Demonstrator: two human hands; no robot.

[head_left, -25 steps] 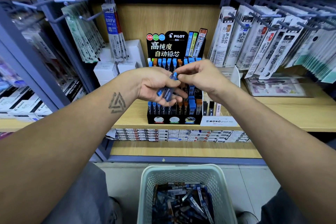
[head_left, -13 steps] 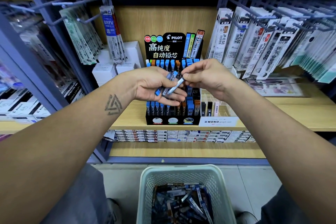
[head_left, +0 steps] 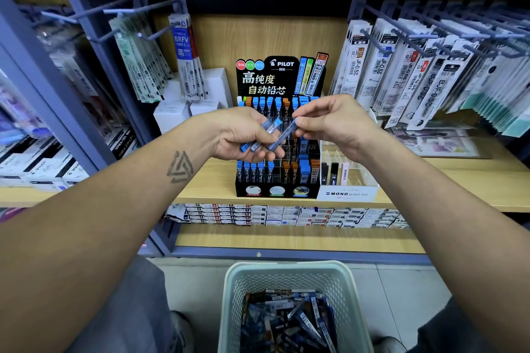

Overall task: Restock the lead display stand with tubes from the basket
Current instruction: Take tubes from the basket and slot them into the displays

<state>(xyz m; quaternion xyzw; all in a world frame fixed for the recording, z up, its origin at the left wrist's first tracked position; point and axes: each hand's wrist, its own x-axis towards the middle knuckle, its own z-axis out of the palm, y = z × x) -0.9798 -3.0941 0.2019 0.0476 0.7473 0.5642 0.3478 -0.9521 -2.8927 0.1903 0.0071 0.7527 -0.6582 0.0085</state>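
The black Pilot lead display stand (head_left: 276,190) sits on the wooden shelf, its tiers holding blue and orange capped tubes. In front of it my left hand (head_left: 243,135) holds a couple of blue-capped lead tubes (head_left: 259,139) in its curled fingers. My right hand (head_left: 335,123) pinches the upper end of one blue-capped tube (head_left: 282,139), which slants down toward my left palm. On the floor below stands the pale green basket (head_left: 239,289), with several loose tubes lying in it.
A clear Mono graph holder (head_left: 348,193) stands just right of the stand. Refill packs hang on hooks at right (head_left: 430,77) and left (head_left: 183,57). White boxes (head_left: 172,114) sit behind left. Flat boxes (head_left: 286,215) line the lower shelf.
My right hand has drawn one tube out of the bunch in my left hand and shifted slightly right. The view has tilted down a little.
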